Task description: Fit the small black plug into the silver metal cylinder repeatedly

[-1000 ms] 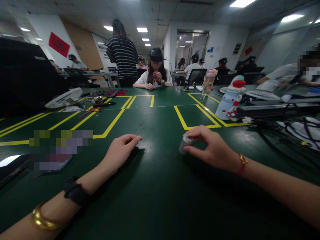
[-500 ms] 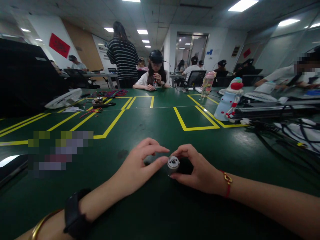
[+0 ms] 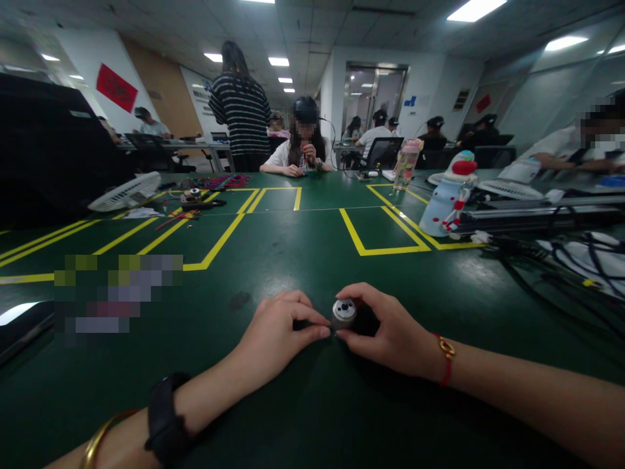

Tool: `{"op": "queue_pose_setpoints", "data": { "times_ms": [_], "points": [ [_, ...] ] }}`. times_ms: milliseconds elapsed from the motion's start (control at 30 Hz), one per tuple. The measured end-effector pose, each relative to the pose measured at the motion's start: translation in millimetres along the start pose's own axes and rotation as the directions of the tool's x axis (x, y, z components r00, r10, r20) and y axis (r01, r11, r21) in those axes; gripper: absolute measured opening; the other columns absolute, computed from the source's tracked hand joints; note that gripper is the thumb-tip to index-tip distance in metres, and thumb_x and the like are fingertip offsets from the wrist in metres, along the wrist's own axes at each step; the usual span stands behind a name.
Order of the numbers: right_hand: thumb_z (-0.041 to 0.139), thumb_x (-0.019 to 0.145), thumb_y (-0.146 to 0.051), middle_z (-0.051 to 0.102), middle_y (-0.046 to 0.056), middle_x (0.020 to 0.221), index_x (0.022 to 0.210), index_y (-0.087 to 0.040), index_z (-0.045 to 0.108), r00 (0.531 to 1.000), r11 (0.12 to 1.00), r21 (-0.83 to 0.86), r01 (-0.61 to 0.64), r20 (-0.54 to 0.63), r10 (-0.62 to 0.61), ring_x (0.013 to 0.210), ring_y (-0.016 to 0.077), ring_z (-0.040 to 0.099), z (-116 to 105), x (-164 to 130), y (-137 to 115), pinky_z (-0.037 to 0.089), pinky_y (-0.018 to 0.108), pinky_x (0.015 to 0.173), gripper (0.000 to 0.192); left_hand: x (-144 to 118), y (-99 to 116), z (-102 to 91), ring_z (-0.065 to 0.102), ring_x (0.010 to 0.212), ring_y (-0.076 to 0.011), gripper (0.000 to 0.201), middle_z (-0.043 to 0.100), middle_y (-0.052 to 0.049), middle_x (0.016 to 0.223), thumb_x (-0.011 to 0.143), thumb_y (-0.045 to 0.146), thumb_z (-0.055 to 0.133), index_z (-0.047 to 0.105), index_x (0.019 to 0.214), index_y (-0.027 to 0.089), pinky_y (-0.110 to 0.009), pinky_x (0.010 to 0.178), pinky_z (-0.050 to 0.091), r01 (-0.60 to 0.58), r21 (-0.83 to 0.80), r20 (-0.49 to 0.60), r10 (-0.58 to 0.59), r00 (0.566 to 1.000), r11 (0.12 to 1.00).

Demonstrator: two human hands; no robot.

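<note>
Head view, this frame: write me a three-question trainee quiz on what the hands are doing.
1. True or false: the right hand holds the small metal cylinder just above the green table.
2. Multiple choice: the left hand is A) flat on the table far from the cylinder, B) pinched with its fingertips beside the cylinder, C) holding the snowman bottle.
3. Fill in: the yellow tape lines lie ____ the hands, toward the seated person.

Key: 1 true. 2 B; whether the fingertips actually touch the cylinder is hard to tell. 3 beyond.
</note>
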State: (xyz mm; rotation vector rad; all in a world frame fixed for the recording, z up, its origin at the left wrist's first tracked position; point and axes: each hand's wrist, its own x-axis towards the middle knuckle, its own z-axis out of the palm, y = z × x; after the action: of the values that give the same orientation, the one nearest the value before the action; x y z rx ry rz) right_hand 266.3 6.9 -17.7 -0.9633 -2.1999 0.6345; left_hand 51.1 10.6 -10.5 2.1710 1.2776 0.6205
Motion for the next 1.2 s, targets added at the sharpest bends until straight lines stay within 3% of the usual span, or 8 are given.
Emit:
{"op": "queue_pose_setpoints", "data": {
  "times_ms": [333,567,700,767,867,1000,1100,1200],
  "points": [
    [0.057,0.074,-0.030,0.060,0.005,0.102,0.106,-0.020,0.054,0.989,0.955,-0.282,-0.091,-0.134,0.054,0.088,0.0148,0.057,-41.0,14.1,20.7,0.045,0.029,0.078,0.034,2.7,-8.9,-27.6,0.055,0.071,-0.0187,0.041,0.063,-0.004,0.088,0.078,0.053,0.052,0.067,0.105,0.026,-0.030,0.064,0.040,0.125,-0.046,-0.112,-0.130,0.985,0.991],
    [0.055,0.070,-0.042,0.059,0.012,0.084,0.097,-0.014,0.049,0.795,0.460,-0.657,-0.597,-0.409,0.447,0.073,0.0223,0.056,-140.9,21.2,104.4,0.042,0.033,0.063,0.039,10.2,-43.8,-48.2,0.059,0.086,-0.0221,0.040,0.068,-0.004,0.096,0.078,0.052,0.049,0.068,0.099,0.024,-0.031,0.072,0.041,0.267,-0.142,-0.215,-0.293,0.932,0.953],
    [0.058,0.067,-0.047,0.057,0.018,0.095,0.104,-0.010,0.049,0.759,0.362,-0.685,-0.632,-0.456,0.464,0.085,0.0311,0.056,-144.0,18.7,107.8,0.043,0.042,0.068,0.053,11.3,-46.0,-43.0,0.059,0.086,-0.0216,0.038,0.068,-0.004,0.096,0.079,0.053,0.049,0.067,0.098,0.025,-0.031,0.073,0.041,0.255,-0.134,-0.206,-0.278,0.938,0.958],
    [0.057,0.069,-0.050,0.050,0.021,0.114,0.114,-0.011,0.049,0.821,0.388,-0.726,-0.568,-0.472,0.321,0.106,0.0382,0.046,-123.1,20.3,87.2,0.037,0.053,0.080,0.060,11.2,-44.4,-41.6,0.060,0.084,-0.0215,0.038,0.068,-0.004,0.094,0.079,0.053,0.050,0.067,0.097,0.024,-0.031,0.072,0.041,0.262,-0.132,-0.207,-0.285,0.936,0.956],
    [0.050,0.079,-0.045,0.044,0.014,0.127,0.121,-0.019,0.050,0.973,0.639,-0.745,-0.194,-0.228,0.029,0.117,0.0314,0.038,-71.2,20.3,40.9,0.031,0.051,0.092,0.049,10.9,-42.4,-40.7,0.060,0.082,-0.0215,0.039,0.068,-0.004,0.091,0.078,0.054,0.050,0.067,0.096,0.023,-0.031,0.069,0.041,0.273,-0.145,-0.202,-0.298,0.933,0.951],
    [0.048,0.086,-0.031,0.054,0.004,0.116,0.115,-0.028,0.057,0.964,0.858,-0.452,0.244,0.211,-0.163,0.104,0.0185,0.046,-5.1,10.6,-5.4,0.038,0.036,0.086,0.031,10.4,-41.8,-39.5,0.060,0.082,-0.0218,0.040,0.068,-0.004,0.090,0.078,0.054,0.049,0.067,0.095,0.022,-0.031,0.070,0.041,0.262,-0.124,-0.201,-0.283,0.938,0.957],
    [0.042,0.088,-0.018,0.060,0.002,0.098,0.094,-0.024,0.064,0.952,0.897,-0.364,0.251,0.262,-0.160,0.090,0.0126,0.050,3.6,8.0,-5.9,0.040,0.029,0.079,0.024,9.8,-42.5,-38.9,0.060,0.083,-0.0215,0.039,0.067,-0.004,0.091,0.080,0.053,0.048,0.066,0.096,0.023,-0.031,0.071,0.041,0.251,-0.101,-0.206,-0.267,0.941,0.963],
    [0.042,0.087,-0.019,0.060,0.005,0.095,0.094,-0.017,0.064,0.993,0.873,-0.472,0.120,0.067,-0.101,0.088,0.0128,0.051,-31.0,16.3,16.8,0.041,0.028,0.080,0.023,9.6,-43.5,-39.2,0.059,0.083,-0.0212,0.038,0.067,-0.003,0.091,0.081,0.052,0.048,0.066,0.097,0.023,-0.031,0.071,0.041,0.246,-0.094,-0.198,-0.260,0.945,0.965]
  ]
}}
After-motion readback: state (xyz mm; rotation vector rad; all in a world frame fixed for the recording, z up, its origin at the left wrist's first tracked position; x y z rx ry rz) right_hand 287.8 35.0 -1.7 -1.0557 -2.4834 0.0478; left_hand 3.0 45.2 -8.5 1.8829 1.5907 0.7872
